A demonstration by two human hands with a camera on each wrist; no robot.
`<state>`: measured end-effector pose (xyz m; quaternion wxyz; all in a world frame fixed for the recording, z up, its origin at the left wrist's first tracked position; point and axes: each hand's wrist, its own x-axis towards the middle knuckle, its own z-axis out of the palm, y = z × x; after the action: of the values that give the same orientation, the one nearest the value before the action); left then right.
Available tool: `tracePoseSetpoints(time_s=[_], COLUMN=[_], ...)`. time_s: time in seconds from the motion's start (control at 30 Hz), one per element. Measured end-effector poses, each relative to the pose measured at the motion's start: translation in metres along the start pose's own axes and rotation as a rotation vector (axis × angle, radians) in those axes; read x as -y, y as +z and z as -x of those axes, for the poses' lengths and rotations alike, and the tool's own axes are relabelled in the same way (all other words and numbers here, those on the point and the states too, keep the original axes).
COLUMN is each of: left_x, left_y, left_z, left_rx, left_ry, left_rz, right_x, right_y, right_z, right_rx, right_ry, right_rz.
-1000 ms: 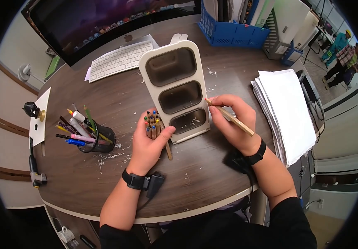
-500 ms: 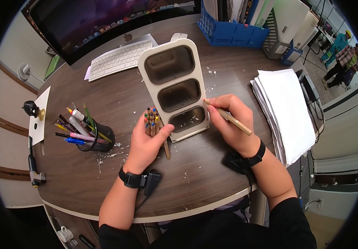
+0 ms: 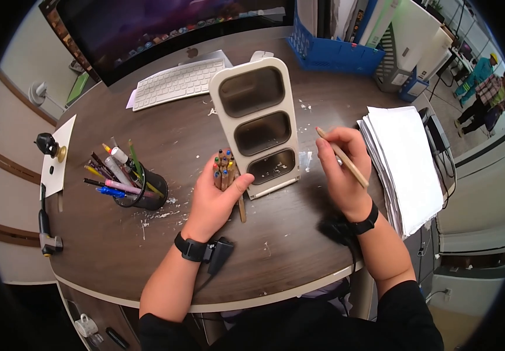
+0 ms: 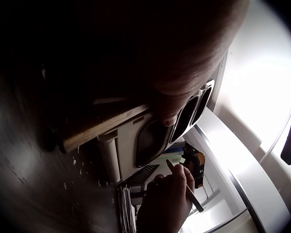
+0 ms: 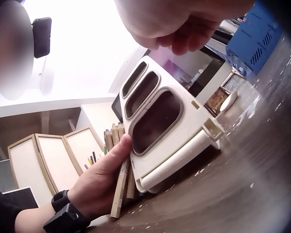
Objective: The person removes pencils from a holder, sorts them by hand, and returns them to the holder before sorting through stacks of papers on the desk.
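My left hand holds a bundle of coloured pencils, tips up, beside a pale holder with three dark compartments. The left thumb lies at the holder's lower left edge; in the right wrist view, long wooden shafts hang below that hand. Right of the holder and apart from it, my right hand pinches one wooden pencil with a reddish tip. The left wrist view also shows this pencil in the right hand. White scraps show in the lowest compartment.
A mesh pen cup stands left, with white bits scattered nearby. Behind are a keyboard, a monitor and a blue file basket. A paper stack lies right. People stand far right.
My right hand has moved right, taking its pencil away from the holder's right edge. The left hand still grips the bundle. The head view has shifted slightly.
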<state>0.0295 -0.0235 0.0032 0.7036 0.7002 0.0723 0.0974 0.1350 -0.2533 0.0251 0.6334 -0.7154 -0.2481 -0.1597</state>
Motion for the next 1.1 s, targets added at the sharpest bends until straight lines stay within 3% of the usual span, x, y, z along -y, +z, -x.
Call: tracePoseSetpoints(time_s=[0.07, 0.13, 0.17, 0.27, 0.33, 0.4, 0.57, 0.73, 0.93, 1.1], left_x=[0.002, 0.003, -0.001, -0.003, -0.002, -0.002, 0.0, 0.001, 0.003, 0.003], left_y=[0.001, 0.003, 0.004, 0.003, 0.005, 0.003, 0.005, 0.008, 0.007, 0.011], left_z=[-0.002, -0.001, -0.001, 0.001, 0.001, 0.002, 0.004, 0.003, 0.004, 0.007], left_rx=[0.015, 0.007, 0.032, 0.064, 0.075, 0.071, 0.047, 0.02, 0.012, -0.089], left_ry=[0.021, 0.051, 0.035, 0.016, 0.015, 0.003, 0.009, 0.044, 0.035, 0.027], left_rz=[0.009, 0.042, 0.055, 0.057, 0.05, 0.016, 0.056, 0.038, 0.059, 0.16], right_x=[0.003, 0.016, 0.018, 0.021, 0.018, 0.011, 0.014, 0.014, 0.013, 0.013], right_y=[-0.001, -0.001, -0.003, -0.004, 0.001, 0.004, 0.004, 0.005, 0.011, 0.007], right_z=[0.003, 0.002, 0.002, 0.004, 0.007, 0.01, 0.011, 0.005, 0.008, 0.007], right_rx=[0.055, 0.193, 0.27, 0.311, 0.269, 0.198, 0.166, 0.104, 0.079, 0.166], right_ry=[-0.046, -0.357, -0.427, -0.469, -0.387, -0.122, -0.204, -0.335, -0.214, -0.258], right_rz=[0.015, 0.011, 0.009, 0.191, 0.25, 0.065, -0.002, 0.206, 0.063, 0.052])
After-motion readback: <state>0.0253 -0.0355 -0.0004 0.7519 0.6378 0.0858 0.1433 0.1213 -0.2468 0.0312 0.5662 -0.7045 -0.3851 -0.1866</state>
